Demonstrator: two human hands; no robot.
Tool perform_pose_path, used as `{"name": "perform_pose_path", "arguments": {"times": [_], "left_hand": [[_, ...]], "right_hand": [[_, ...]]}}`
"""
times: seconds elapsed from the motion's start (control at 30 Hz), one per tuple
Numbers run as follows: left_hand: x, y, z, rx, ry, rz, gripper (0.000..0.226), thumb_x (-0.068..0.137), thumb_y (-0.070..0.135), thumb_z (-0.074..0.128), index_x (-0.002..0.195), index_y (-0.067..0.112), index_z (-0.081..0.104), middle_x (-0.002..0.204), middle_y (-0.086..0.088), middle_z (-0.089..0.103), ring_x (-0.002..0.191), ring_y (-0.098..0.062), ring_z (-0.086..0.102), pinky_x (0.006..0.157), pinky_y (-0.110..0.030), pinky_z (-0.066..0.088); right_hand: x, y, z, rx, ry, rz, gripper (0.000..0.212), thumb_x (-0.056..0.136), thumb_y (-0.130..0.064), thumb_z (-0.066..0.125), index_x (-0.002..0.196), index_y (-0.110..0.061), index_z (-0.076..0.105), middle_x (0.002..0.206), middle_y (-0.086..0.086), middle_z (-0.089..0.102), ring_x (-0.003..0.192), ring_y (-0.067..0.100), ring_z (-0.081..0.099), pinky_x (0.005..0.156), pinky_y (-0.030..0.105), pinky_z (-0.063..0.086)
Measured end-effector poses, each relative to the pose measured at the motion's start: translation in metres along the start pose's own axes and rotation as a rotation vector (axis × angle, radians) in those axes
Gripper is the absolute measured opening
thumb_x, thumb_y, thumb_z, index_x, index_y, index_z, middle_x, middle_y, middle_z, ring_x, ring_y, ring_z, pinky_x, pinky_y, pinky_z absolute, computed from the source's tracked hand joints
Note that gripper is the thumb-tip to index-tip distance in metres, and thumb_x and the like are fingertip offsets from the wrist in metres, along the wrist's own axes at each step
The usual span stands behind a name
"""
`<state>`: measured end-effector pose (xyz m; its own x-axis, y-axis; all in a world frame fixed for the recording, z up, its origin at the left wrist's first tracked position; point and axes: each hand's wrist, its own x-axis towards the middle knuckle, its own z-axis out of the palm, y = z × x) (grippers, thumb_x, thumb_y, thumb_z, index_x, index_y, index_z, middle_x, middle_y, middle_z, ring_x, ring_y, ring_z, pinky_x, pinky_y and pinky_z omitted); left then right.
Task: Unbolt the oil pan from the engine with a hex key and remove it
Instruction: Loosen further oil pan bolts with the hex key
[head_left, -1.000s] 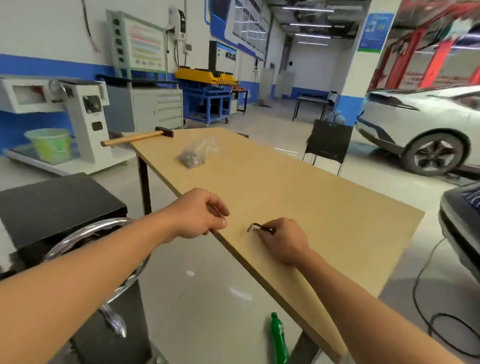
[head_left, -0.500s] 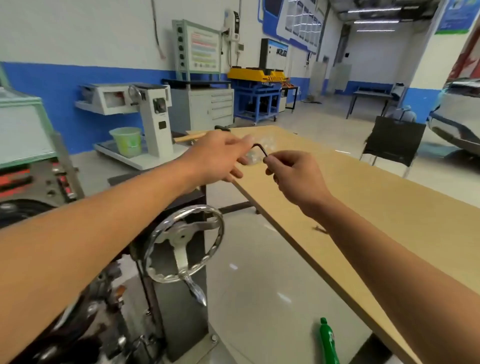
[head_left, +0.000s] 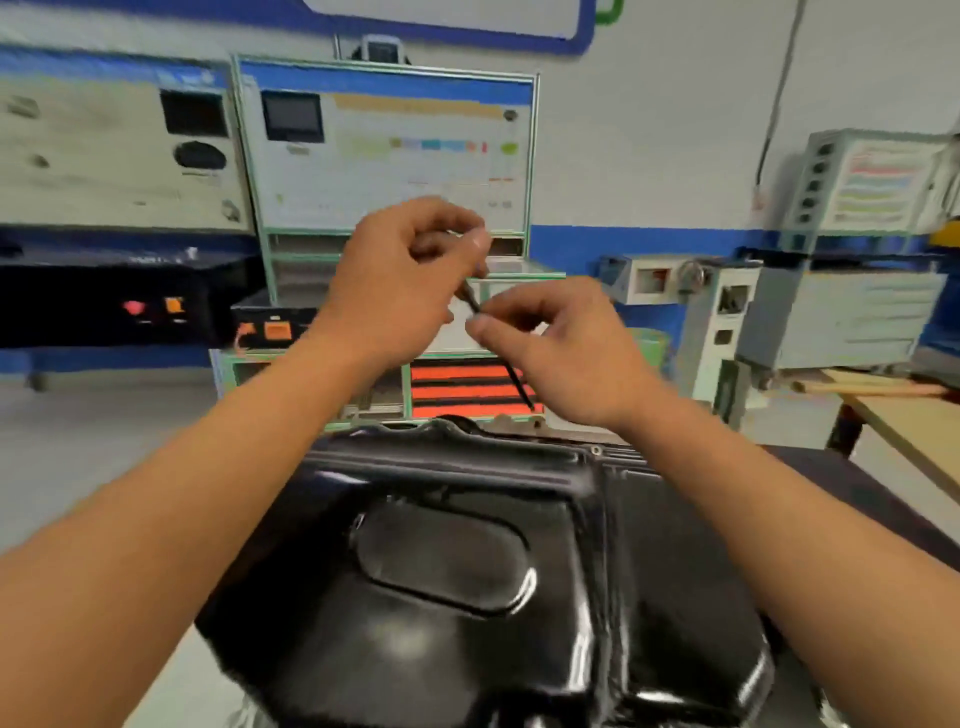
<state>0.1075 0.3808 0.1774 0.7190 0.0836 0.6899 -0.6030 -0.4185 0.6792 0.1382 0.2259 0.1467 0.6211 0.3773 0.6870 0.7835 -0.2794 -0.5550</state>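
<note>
The glossy black oil pan (head_left: 467, 561) fills the lower middle of the view, its flat underside facing up, a bolt head (head_left: 596, 450) showing on its far right flange. Above the pan's far edge both hands hold the thin black hex key (head_left: 514, 376). My left hand (head_left: 400, 280) pinches its upper end with curled fingers. My right hand (head_left: 561, 343) pinches the shaft lower down between thumb and fingers. The key's long leg slants down to the right, its tip near the pan's far rim.
Training panels and cabinets (head_left: 384, 150) stand against the wall behind the engine. A wooden table (head_left: 914, 421) with a hammer handle on it is at the right. Grey floor lies to the left.
The view has swung left from the wooden table to the engine. Both hands carried the hex key over and now hold it above the oil pan's far edge.
</note>
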Motion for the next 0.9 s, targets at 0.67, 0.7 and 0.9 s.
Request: {"name": "perform_pose_path", "arguments": {"times": [0.67, 0.7, 0.9], "left_hand": [[-0.026, -0.066, -0.001, -0.173, -0.127, -0.034, 0.026, 0.09, -0.001, 0.067, 0.091, 0.025, 0.074, 0.089, 0.002, 0.077, 0.087, -0.014, 0.074, 0.08, -0.026, 0.06], [-0.027, -0.065, -0.001, -0.172, -0.126, -0.036, 0.026, 0.09, -0.001, 0.067, 0.091, 0.024, 0.074, 0.089, 0.001, 0.077, 0.086, -0.015, 0.074, 0.08, -0.026, 0.06], [-0.028, -0.064, 0.001, -0.122, -0.131, -0.067, 0.027, 0.09, 0.0, 0.067, 0.09, 0.026, 0.074, 0.088, 0.0, 0.077, 0.086, -0.015, 0.074, 0.077, -0.024, 0.06]], "right_hand": [[-0.007, 0.052, 0.04, 0.032, -0.154, -0.021, 0.016, 0.096, -0.005, 0.063, 0.081, -0.001, 0.07, 0.065, 0.007, 0.063, 0.053, 0.001, 0.059, 0.057, 0.012, 0.045], [-0.007, 0.052, 0.04, 0.014, -0.15, -0.021, 0.017, 0.095, -0.006, 0.064, 0.08, -0.002, 0.069, 0.064, 0.007, 0.064, 0.053, 0.001, 0.06, 0.056, 0.013, 0.046], [-0.007, 0.049, 0.04, -0.018, -0.17, 0.024, 0.018, 0.095, -0.008, 0.064, 0.079, -0.008, 0.07, 0.064, 0.006, 0.067, 0.055, 0.002, 0.063, 0.058, 0.022, 0.052]]}}
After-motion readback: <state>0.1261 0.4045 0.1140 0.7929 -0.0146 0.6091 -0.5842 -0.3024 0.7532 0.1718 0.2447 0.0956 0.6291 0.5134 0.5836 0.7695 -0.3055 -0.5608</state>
